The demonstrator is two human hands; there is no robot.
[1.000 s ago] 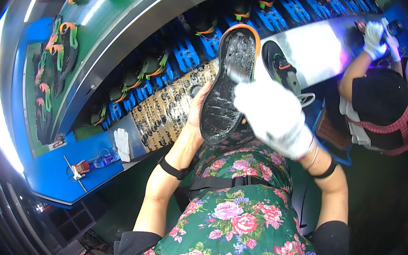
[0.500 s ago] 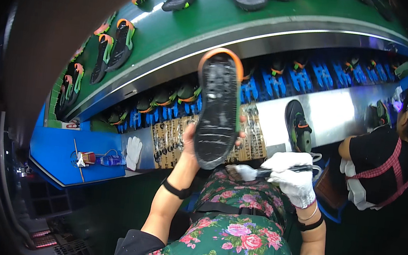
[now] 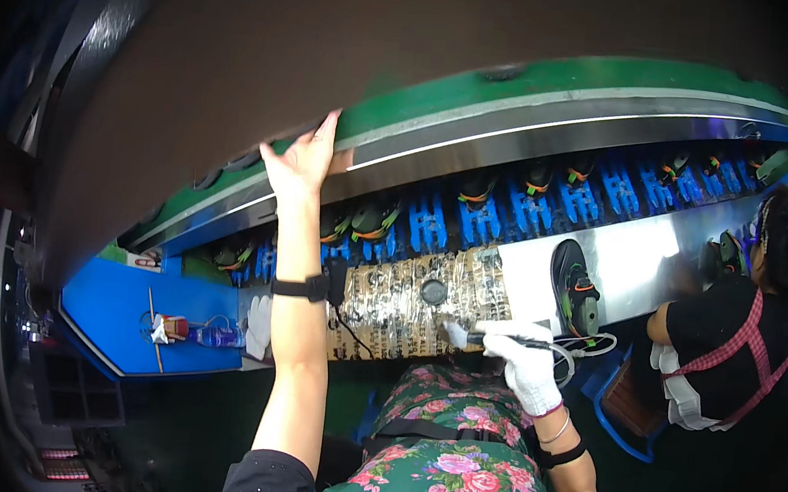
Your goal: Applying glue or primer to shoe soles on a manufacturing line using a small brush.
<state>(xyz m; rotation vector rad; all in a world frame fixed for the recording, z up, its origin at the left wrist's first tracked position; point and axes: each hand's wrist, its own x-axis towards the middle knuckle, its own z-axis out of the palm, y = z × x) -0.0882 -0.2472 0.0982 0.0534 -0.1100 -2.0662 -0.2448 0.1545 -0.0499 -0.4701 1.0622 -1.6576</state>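
Observation:
My left hand (image 3: pixel 304 157) is bare and stretched up to the edge of the green conveyor belt (image 3: pixel 565 77), fingers apart, holding nothing that I can see. A black band sits on that wrist. My right hand (image 3: pixel 524 358) wears a white glove and grips a dark-handled brush (image 3: pixel 485 336) over the paper-covered work pad (image 3: pixel 412 298). A black shoe (image 3: pixel 574 288) with orange and green trim lies on the shiny metal bench (image 3: pixel 642 262) just right of the gloved hand.
Blue shoe racks (image 3: pixel 488 219) with several dark shoes run under the belt. A person in a black top with a red-checked apron (image 3: pixel 733 354) works at the right. A blue table (image 3: pixel 157 303) at left holds a small bottle (image 3: pixel 217 334) and a white glove (image 3: pixel 258 326).
My left hand held a black shoe sole-up in front of me; now it reaches up to the belt and holds nothing. The right hand dropped to the pad with the brush. The view tilted upward.

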